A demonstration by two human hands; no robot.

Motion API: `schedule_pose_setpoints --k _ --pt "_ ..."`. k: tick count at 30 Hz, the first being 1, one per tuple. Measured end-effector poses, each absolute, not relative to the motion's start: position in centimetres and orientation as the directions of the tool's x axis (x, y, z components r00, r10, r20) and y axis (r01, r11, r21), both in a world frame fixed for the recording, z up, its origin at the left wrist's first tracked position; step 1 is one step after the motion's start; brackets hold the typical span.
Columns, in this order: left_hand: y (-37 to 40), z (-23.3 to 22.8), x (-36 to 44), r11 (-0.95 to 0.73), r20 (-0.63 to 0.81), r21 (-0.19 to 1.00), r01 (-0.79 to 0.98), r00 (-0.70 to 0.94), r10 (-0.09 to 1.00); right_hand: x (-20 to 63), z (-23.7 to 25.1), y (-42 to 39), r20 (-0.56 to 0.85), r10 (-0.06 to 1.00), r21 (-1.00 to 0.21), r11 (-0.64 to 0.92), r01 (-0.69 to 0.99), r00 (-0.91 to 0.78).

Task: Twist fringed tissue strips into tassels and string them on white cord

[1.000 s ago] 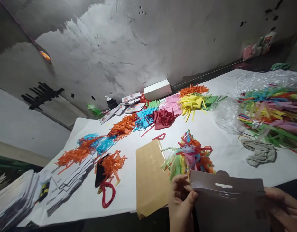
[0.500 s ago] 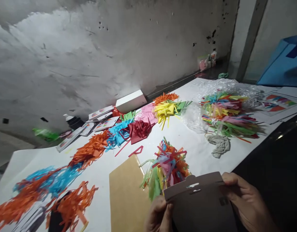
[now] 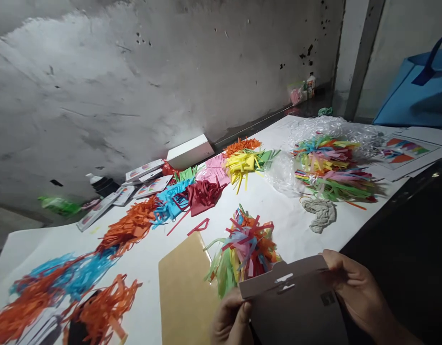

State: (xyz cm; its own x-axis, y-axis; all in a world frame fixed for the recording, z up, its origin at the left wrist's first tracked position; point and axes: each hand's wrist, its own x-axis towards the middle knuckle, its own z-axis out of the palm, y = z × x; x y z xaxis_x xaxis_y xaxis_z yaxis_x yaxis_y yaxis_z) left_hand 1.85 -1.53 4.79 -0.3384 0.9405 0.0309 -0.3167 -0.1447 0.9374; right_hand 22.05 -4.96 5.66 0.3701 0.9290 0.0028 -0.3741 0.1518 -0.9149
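— White paper covers the table (image 3: 314, 230), with bright paper strips (image 3: 247, 247) heaped mid-table. Where is the card?
— Low, near the table's front edge: both hands hold the grey hanger card (image 3: 296, 306), left hand (image 3: 231, 321) and right hand (image 3: 357, 292) each in a closed grip on a side edge.

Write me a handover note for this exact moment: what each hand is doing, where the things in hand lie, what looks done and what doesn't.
Left hand: grips the left edge of the grey card sleeve, thumb on its front.
Right hand: grips the sleeve's right edge.
The sleeve is held up at the near edge of the table, hang-hole tab on top.
Mixed paper strips lie in a bundle just behind it, beside a brown envelope.
Done: colour-sorted strip piles along the table.
Left: no strips show in the sleeve; whether it is open cannot be told.
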Motion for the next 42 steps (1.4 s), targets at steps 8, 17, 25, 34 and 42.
schedule_pose_setpoints --k 8,17,25,34,42 --pt "-1.4 4.6 1.3 -0.141 0.066 0.946 -0.291 -0.253 0.965 23.9 3.8 -5.4 -0.061 0.954 -0.981 -0.003 -0.192 0.294" --pt "1.1 6.4 -2.3 -0.403 0.349 0.912 0.072 0.378 0.858 27.1 3.8 -2.8 0.173 0.985 -0.985 0.173 -0.015 0.002" --pt "1.9 7.1 -2.1 -0.430 0.372 0.903 0.022 0.463 0.805 27.5 6.7 -2.6 0.378 0.895 -0.905 0.412 0.109 -0.238" --pt "1.1 7.4 -0.6 -0.543 0.352 0.820 0.177 0.592 0.725 25.9 10.2 -2.4 0.555 0.683 -0.292 0.694 0.658 -0.474" --pt "0.8 7.4 0.6 -0.585 0.418 0.799 0.139 0.570 0.707 24.8 11.4 -0.1 0.295 0.690 -0.171 0.719 0.674 -0.661"
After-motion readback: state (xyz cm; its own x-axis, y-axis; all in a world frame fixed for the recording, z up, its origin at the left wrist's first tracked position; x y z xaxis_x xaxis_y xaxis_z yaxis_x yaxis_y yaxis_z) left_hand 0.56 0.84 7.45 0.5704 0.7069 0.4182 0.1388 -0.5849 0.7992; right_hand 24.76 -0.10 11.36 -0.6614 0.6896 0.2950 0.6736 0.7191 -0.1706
